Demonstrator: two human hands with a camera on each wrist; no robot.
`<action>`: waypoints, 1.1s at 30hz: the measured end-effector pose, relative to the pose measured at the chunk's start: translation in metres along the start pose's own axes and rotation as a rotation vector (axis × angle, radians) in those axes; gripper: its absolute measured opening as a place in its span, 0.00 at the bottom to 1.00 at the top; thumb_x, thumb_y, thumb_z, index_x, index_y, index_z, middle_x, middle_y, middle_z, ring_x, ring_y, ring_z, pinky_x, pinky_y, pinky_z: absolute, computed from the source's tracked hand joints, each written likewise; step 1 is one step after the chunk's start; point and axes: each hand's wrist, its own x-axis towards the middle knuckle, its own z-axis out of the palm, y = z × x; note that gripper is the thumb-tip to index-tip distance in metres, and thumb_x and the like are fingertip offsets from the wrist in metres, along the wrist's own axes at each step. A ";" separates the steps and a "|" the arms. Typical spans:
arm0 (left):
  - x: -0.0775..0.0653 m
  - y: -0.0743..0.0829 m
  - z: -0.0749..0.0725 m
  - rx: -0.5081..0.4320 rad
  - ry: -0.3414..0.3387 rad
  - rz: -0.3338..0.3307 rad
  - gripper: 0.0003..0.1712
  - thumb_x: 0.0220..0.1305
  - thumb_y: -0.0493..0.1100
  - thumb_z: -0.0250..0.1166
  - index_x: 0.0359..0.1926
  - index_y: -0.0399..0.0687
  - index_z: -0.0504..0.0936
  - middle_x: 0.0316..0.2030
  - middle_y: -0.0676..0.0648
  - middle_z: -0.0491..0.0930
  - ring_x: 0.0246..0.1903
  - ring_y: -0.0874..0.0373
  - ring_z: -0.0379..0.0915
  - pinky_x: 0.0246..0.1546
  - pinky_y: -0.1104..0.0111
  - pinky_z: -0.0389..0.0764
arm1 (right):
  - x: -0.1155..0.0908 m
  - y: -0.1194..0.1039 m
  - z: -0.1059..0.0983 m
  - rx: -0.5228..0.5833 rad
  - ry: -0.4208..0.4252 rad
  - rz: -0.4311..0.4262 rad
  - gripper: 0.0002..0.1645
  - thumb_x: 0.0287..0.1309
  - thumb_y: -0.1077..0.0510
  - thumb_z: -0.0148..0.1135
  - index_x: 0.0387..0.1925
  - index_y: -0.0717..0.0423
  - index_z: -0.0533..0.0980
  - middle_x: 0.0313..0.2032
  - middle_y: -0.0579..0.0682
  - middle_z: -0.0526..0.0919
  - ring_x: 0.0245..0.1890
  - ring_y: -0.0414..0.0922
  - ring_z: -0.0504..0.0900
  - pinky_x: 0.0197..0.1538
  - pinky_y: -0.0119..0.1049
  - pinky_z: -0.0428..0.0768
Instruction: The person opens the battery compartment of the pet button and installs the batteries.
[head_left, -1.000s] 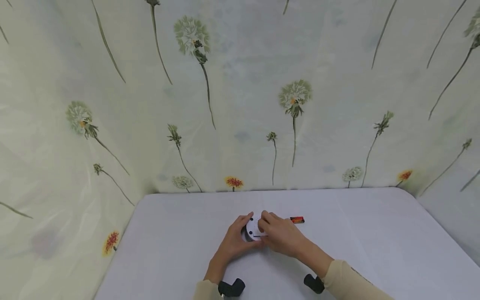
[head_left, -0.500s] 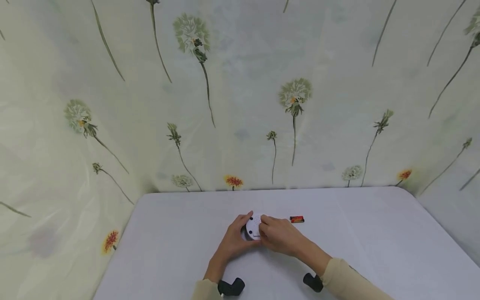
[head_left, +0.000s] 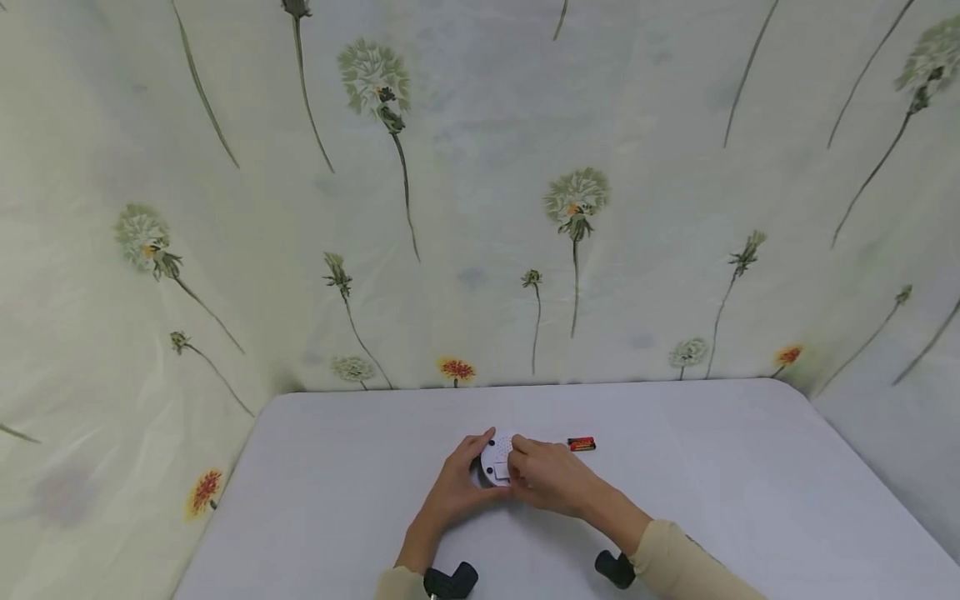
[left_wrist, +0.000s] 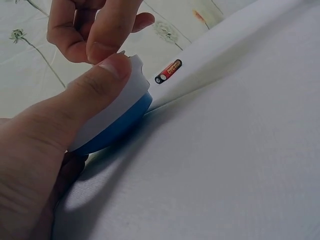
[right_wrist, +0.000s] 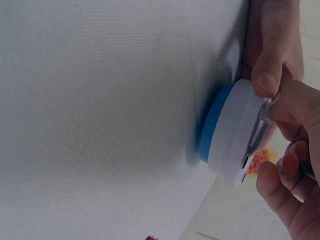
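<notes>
A round white device [right_wrist: 231,132] with a blue lower rim [left_wrist: 117,134] stands back side up on the table. In the head view its back shows a cluster of small holes and dark round spots. My left hand [head_left: 457,483] grips it from the left, thumb on the near side and fingers round the far side. From the right, my right hand [head_left: 555,477] bends over the back, its fingertips pinching the edge of a small battery cover [head_left: 502,470]. Part of that cover is hidden by the fingers. Red-and-black batteries [head_left: 581,444] lie side by side just beyond the right hand.
A white cloth covers the table [head_left: 360,467]. Behind it hangs a curtain [head_left: 450,208] printed with dandelions. Black wrist mounts [head_left: 452,581] sit on both forearms.
The head view has shifted slightly, so everything sits a little further left. Right fingers have moved slightly over the device's back, and the cover now shows beside them. The left hand keeps its grip.
</notes>
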 end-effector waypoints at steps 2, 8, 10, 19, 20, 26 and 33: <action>0.000 0.000 0.000 0.005 0.005 0.011 0.54 0.44 0.65 0.71 0.69 0.48 0.63 0.57 0.52 0.73 0.56 0.60 0.70 0.58 0.62 0.73 | 0.000 0.000 -0.001 0.003 -0.002 0.002 0.09 0.50 0.51 0.69 0.28 0.47 0.76 0.28 0.38 0.68 0.25 0.31 0.65 0.27 0.21 0.67; 0.001 0.000 0.000 0.012 0.004 -0.003 0.54 0.44 0.66 0.71 0.69 0.48 0.62 0.57 0.53 0.72 0.57 0.61 0.69 0.58 0.62 0.72 | -0.001 0.001 -0.003 -0.003 0.005 -0.008 0.08 0.52 0.49 0.67 0.28 0.47 0.77 0.28 0.39 0.68 0.23 0.31 0.64 0.25 0.20 0.66; 0.002 0.001 0.000 0.006 -0.002 -0.015 0.55 0.44 0.67 0.70 0.69 0.49 0.62 0.58 0.53 0.72 0.57 0.62 0.69 0.59 0.62 0.72 | -0.002 0.000 -0.005 -0.004 0.017 -0.010 0.08 0.52 0.49 0.67 0.27 0.47 0.77 0.28 0.39 0.68 0.23 0.30 0.63 0.24 0.20 0.65; 0.001 0.000 0.001 0.016 -0.005 -0.022 0.56 0.42 0.68 0.70 0.69 0.49 0.62 0.56 0.53 0.73 0.56 0.62 0.69 0.58 0.62 0.73 | -0.012 -0.001 -0.006 -0.035 0.101 -0.007 0.08 0.48 0.51 0.69 0.25 0.46 0.76 0.26 0.38 0.66 0.20 0.30 0.59 0.21 0.21 0.59; 0.001 0.000 0.001 0.015 -0.007 -0.031 0.56 0.42 0.68 0.70 0.69 0.49 0.62 0.56 0.54 0.73 0.56 0.62 0.69 0.59 0.61 0.72 | -0.013 -0.001 -0.006 -0.036 0.105 -0.003 0.08 0.48 0.52 0.68 0.25 0.46 0.76 0.26 0.38 0.66 0.20 0.30 0.59 0.20 0.21 0.58; 0.002 0.003 0.000 0.024 -0.012 -0.049 0.57 0.41 0.68 0.70 0.70 0.50 0.62 0.57 0.54 0.72 0.57 0.61 0.69 0.60 0.59 0.71 | -0.021 -0.001 -0.005 -0.050 0.124 0.013 0.07 0.47 0.53 0.68 0.25 0.45 0.75 0.26 0.37 0.65 0.19 0.29 0.57 0.19 0.20 0.55; 0.001 0.009 -0.004 0.018 -0.021 -0.070 0.57 0.41 0.66 0.71 0.70 0.49 0.62 0.57 0.52 0.73 0.58 0.60 0.69 0.61 0.59 0.70 | -0.028 -0.003 -0.008 -0.030 0.093 0.039 0.06 0.48 0.54 0.67 0.25 0.46 0.75 0.26 0.37 0.64 0.18 0.29 0.55 0.18 0.20 0.55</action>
